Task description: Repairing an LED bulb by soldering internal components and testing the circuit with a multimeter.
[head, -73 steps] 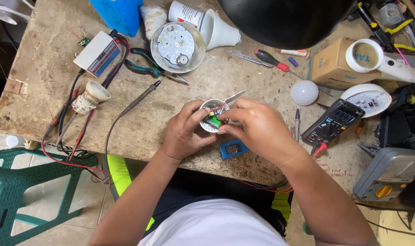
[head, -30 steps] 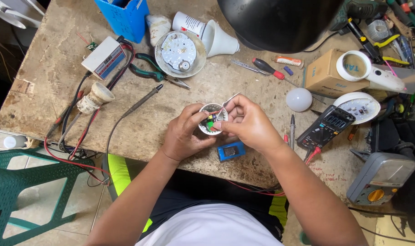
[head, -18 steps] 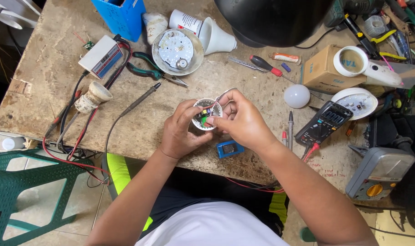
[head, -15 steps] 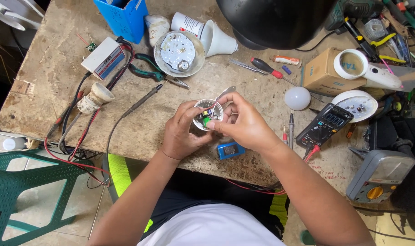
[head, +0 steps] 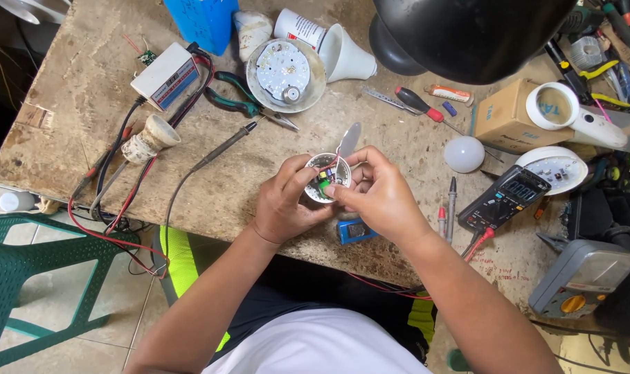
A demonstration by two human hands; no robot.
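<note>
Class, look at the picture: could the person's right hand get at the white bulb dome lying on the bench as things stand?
Probably yes. The white dome lies in the open just beyond the right hand, nothing between them, but that hand is busy on the round bulb base.

A worn stone workbench (head: 86, 90) carries the clutter. Near its far edge lie a round LED disc in a shallow housing (head: 284, 74), a white bulb cone (head: 343, 54) and a blue box (head: 205, 21). Toward the left edge sit a small white power box (head: 165, 75), green-handled pliers (head: 235, 97) and a ceramic lamp socket (head: 149, 138). A soldering iron (head: 225, 147) lies slantwise. On the right are a white bulb dome (head: 464, 154), a cardboard box (head: 505, 118) and a black multimeter (head: 509, 196). A green plastic stool (head: 31, 256) stands beside the near left corner.
</note>
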